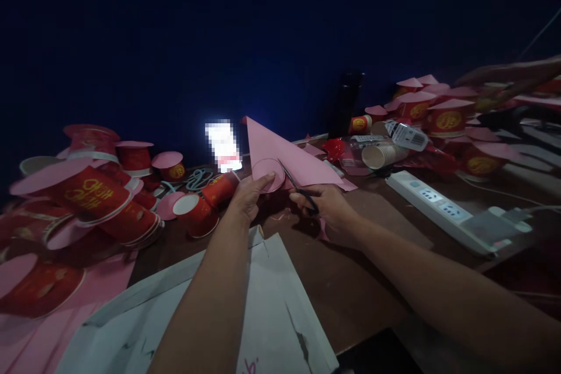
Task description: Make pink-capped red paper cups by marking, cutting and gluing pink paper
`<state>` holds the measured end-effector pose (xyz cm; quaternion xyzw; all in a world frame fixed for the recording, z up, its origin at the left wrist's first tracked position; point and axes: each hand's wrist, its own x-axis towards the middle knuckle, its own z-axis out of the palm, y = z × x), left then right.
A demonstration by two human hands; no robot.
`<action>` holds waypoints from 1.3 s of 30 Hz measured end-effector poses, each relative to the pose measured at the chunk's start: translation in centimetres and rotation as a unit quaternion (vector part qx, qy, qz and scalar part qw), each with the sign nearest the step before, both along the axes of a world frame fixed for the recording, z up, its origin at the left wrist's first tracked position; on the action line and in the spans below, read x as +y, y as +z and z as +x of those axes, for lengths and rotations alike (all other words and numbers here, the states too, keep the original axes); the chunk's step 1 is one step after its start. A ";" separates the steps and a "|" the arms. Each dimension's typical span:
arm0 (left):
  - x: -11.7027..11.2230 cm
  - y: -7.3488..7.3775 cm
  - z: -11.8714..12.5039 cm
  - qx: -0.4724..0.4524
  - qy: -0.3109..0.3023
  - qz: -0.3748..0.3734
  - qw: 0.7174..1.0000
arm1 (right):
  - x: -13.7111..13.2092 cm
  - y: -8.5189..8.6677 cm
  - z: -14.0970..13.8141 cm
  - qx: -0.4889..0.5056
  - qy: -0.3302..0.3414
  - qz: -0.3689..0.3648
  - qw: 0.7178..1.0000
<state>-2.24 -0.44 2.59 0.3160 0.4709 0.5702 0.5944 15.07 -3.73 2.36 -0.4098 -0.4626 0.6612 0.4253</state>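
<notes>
**Two-Handed Grip: Status and Hazards**

The brown table (346, 292) is the work surface. A worn white panel (276, 280) lies on it, beneath my left forearm.

The pink sheet (298, 158) is held up at a tilt in front of me, one corner pointing upward. Its far side is unsupported; if it droops, the paper may buckle and pull the cut off course.

The power strip (409, 190) lies to the right, well apart from the sheet, with a plug seated. A red cup (197, 219) rests just beside my left wrist; a careless elbow or wrist movement could roll it.

My left hand (249, 196) pinches the sheet at its near edge, thumb on top. My right hand (326, 204) grasps the scissors (302, 190) by the handles, a blade lying across the paper. In this dim light I cannot tell how far the blades are apart.

The circular outline (266, 168) lies between thumb and blade. Caution: if the thumb slips toward the blade, a nick may result; if the wrist turns too fast, the blade may cross the line.
</notes>
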 end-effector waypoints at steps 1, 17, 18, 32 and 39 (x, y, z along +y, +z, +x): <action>0.0 -0.1 0.2 -0.008 0.008 -0.001 1.000 | 0.0 0.0 0.0 -0.001 -0.001 -0.004 1.000; 1.4 -1.0 -0.6 0.345 0.105 0.039 0.932 | 0.0 -0.6 -0.2 -0.072 0.049 -0.001 0.996; 1.5 -1.0 -0.7 0.377 0.106 0.035 0.919 | 0.0 -0.7 -0.2 -0.078 0.046 -0.003 0.996; 1.4 -1.6 -1.1 0.248 0.077 0.043 0.965 | 0.8 -1.0 0.3 -0.140 0.029 0.093 0.985; 0.9 -1.6 -0.1 0.065 0.020 0.026 0.997 | 1.0 -1.2 0.1 -0.089 0.033 0.054 0.994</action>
